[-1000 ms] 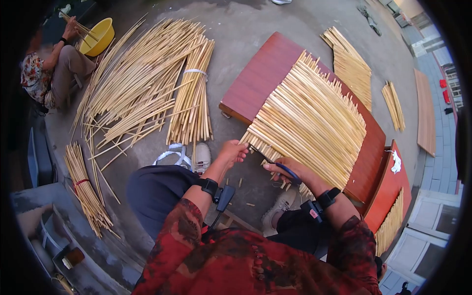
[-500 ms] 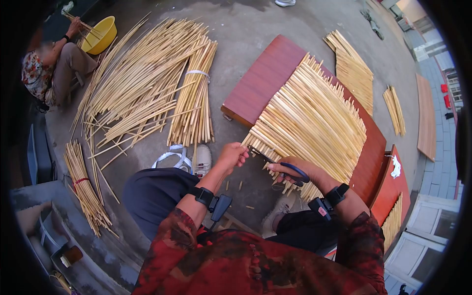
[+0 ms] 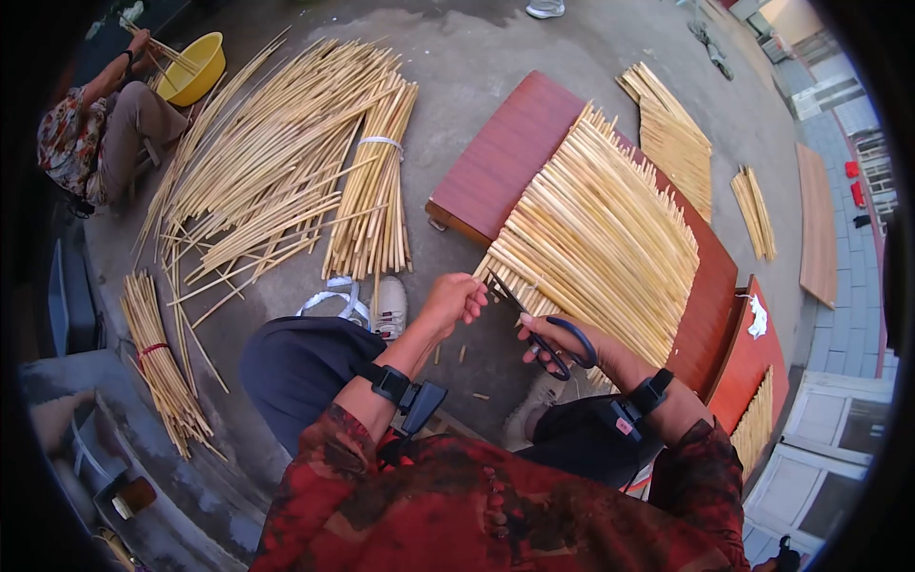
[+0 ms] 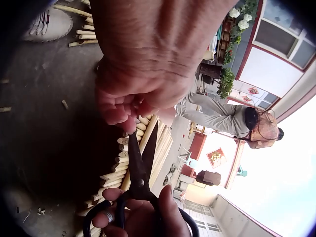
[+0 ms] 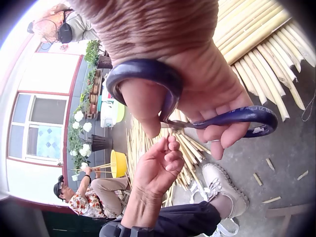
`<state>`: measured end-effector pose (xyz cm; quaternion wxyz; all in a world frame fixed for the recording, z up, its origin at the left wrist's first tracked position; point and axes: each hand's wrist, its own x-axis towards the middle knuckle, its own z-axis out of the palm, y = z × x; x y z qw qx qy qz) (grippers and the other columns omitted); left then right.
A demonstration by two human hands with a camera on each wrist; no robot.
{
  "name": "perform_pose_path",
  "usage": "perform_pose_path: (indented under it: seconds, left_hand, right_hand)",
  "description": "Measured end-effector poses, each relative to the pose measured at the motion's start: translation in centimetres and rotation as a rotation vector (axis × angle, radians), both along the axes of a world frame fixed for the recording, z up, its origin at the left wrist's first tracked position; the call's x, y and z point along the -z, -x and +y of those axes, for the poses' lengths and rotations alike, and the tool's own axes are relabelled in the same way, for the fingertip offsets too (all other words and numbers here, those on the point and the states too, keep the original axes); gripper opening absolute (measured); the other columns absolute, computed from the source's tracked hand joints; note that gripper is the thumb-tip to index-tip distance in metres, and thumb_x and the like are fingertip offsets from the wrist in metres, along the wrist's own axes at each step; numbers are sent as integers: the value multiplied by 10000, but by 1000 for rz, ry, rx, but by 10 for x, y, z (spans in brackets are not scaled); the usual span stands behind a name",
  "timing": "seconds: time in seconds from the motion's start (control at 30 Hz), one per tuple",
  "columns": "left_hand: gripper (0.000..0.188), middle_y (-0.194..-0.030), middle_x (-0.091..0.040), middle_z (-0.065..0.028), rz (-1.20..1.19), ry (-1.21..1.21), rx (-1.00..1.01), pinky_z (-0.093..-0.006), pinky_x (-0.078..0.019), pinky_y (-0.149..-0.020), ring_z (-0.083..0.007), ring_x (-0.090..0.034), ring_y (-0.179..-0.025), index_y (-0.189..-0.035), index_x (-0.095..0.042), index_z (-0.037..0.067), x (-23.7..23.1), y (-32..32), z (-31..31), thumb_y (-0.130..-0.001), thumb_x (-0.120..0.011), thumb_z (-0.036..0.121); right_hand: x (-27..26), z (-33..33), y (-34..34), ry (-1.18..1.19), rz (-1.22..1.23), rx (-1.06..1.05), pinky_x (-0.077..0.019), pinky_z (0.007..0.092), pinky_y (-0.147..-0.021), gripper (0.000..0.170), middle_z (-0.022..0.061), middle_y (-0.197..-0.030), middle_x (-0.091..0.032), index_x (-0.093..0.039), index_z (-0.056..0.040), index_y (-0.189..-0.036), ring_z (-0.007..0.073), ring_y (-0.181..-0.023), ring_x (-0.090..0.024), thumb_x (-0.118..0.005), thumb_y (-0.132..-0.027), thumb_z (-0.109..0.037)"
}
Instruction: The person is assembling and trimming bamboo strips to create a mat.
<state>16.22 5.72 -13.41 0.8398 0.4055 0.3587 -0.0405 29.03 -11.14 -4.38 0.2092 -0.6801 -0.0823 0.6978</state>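
Note:
A row of pale peeled sticks [image 3: 600, 224] lies side by side as a mat on a reddish-brown wooden board. At its near left corner, the thumb and fingers of my left hand [image 3: 452, 303] pinch something small that I cannot tell. My right hand [image 3: 562, 336] holds scissors [image 4: 140, 180] with dark blue handles, thumb through one loop and fingers through the other. Their blades stand apart, pointing at the left fingertips; one tip is right beside them, the other overlaps the stick ends. In the right wrist view, the handle loops [image 5: 269, 121] hide most of the blades.
Loose sticks [image 3: 257, 143] and a white-tied bundle [image 3: 376, 191] spread at the left; a red-tied bundle [image 3: 162, 362] lies nearer. Beyond the board are another stick mat [image 3: 679, 148] and small cut pieces lie by my shoes. A person sits beside a yellow basin [image 3: 197, 71].
The scissors' blades have gone from nearly closed to spread apart, and the handle loops have moved apart in my right hand. My left hand stays at the mat's corner.

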Motion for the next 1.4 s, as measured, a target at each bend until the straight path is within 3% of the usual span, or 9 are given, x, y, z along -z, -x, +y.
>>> perform_pose_path:
  seconds: [0.2, 0.4, 0.43, 0.53, 0.6, 0.67, 0.8, 1.07, 1.4]
  left_hand:
    - [193, -634, -552, -43, 33, -103, 176, -222, -360, -358, -94, -489, -444, -808, -561, 2, -7, 8, -5, -880, -457, 148]
    - [210, -601, -535, -22, -15, -161, 210, -225, -348, -360, -85, -475, -437, -761, -565, 19, -16, 12, -9, -878, -476, 169]
    - [210, -601, -535, -22, -21, -163, 211, -225, -348, -360, -85, -475, -437, -761, -565, 19, -19, 12, -10, -878, -476, 169]
    - [202, -605, -529, -4, -29, -170, 238, -217, -349, -379, -72, -474, -454, -768, -570, 28, -24, 16, -13, -889, -492, 170]
    - [199, -587, -525, -11, -49, -133, 175, -220, -351, -371, -80, -471, -439, -769, -573, 17, -25, 17, -15, -872, -495, 168]
    - [199, -589, -525, -11, -54, -162, 203, -220, -352, -372, -79, -472, -442, -766, -569, 17, -27, 20, -16, -873, -493, 165]
    - [195, -592, -522, -11, -75, -166, 203, -221, -349, -372, -79, -469, -442, -761, -559, 17, -26, 21, -21, -875, -486, 158]
    - [194, -596, -504, -6, -86, -149, 180, -222, -335, -368, -77, -456, -440, -771, -548, 17, -30, 22, -25, -880, -479, 161]
    - [177, -607, -465, 10, -63, 10, 154, -219, -324, -370, -69, -403, -446, -773, -539, 27, -22, 24, -30, -879, -474, 153]
  right_hand:
    - [-13, -13, 27, 26, -20, 25, -423, 222, -464, 661, 71, -759, -624, -506, 16, -1074, 90, -529, -508, -399, -875, -605]
    - [-12, -6, 36, -47, -172, 21, -427, 229, -453, 789, 53, -711, -593, -548, 23, -1063, 93, -528, -503, -421, -794, -707]
    - [-16, -1, 38, -26, -161, 34, -416, 219, -472, 661, 66, -734, -614, -520, 20, -1091, 92, -526, -500, -405, -878, -595]
    - [-1, 4, 40, -80, -194, 68, -418, 217, -468, 658, 63, -730, -613, -520, 12, -1082, 88, -531, -501, -412, -871, -602]
    - [-3, 6, 41, -73, -140, 130, -446, 228, -508, 634, 62, -755, -608, -525, -21, -1070, 96, -575, -521, -436, -858, -612]
    - [4, 3, 53, -64, 45, 419, -475, 259, -570, 605, 59, -785, -599, -529, -57, -1056, 110, -632, -542, -464, -843, -619]
    - [9, 1, 57, -75, 57, 453, -492, 299, -619, 577, 57, -793, -588, -542, -77, -1033, 131, -662, -554, -481, -836, -616]
    - [13, 0, 56, -138, -17, 400, -474, 269, -548, 558, 42, -752, -562, -541, -69, -979, 122, -618, -548, -470, -846, -607]
    - [-2, 0, 48, -168, -237, 126, -386, 234, -372, 575, 49, -582, -513, -556, 13, -861, 100, -415, -464, -476, -863, -557]
